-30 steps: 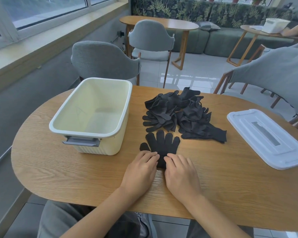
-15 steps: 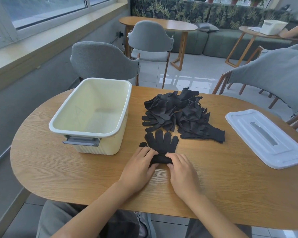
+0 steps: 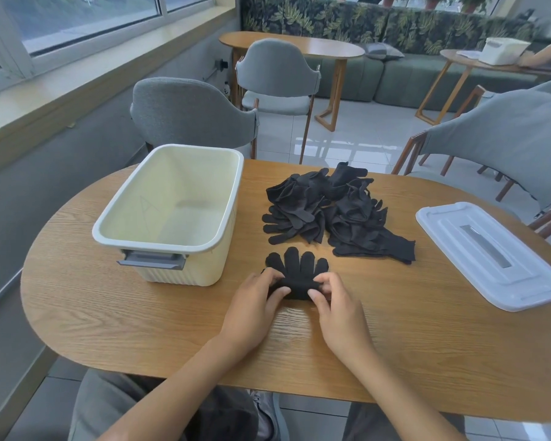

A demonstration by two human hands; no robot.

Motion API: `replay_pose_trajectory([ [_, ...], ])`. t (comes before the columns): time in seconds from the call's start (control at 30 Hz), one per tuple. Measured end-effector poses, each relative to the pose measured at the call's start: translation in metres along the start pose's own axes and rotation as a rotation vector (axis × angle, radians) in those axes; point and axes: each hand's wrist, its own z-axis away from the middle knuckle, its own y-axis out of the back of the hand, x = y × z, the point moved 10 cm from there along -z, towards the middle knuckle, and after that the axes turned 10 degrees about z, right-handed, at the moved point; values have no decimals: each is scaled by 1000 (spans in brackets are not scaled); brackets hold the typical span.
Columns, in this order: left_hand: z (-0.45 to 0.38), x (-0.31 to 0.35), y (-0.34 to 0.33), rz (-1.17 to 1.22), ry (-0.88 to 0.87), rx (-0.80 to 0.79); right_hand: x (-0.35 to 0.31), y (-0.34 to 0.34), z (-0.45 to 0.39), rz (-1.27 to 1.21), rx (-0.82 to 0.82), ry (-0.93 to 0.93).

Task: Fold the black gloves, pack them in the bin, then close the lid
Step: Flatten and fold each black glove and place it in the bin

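A black glove (image 3: 296, 270) lies flat on the wooden table (image 3: 109, 313), fingers pointing away from me. My left hand (image 3: 253, 305) pinches its cuff edge on the left, and my right hand (image 3: 337, 308) pinches it on the right; the cuff is rolled up over the palm. Behind it sits a loose pile of black gloves (image 3: 331, 211). The cream bin (image 3: 169, 246) stands open and empty to the left. Its white lid (image 3: 490, 253) lies flat on the table at the right.
Grey chairs (image 3: 191, 116) stand behind the table and at the right (image 3: 506, 138). Farther back are another wooden table, a green sofa and a person's arm by a white box at the top right.
Both hands have slid forward along the glove and lifted its cuff end, folding it up toward the fingers. The glove now looks shorter.
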Motion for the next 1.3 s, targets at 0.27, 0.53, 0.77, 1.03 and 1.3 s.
replay_pose_trajectory([
  [0.27,-12,1,4,-48,28,114,4,-11,-36,40,-163,-92],
  [0.53,-10,11,-6,-189,-168,127,3,-6,-39,116,-26,-52],
  [0.77,1,9,-16,-288,-205,26,-35,-12,10,473,199,430],
  [1.03,-7,5,-15,-280,-193,-35,-40,-13,-6,483,168,393],
  [1.3,-6,-2,-14,-275,-218,-61,-28,-8,-5,347,141,307],
])
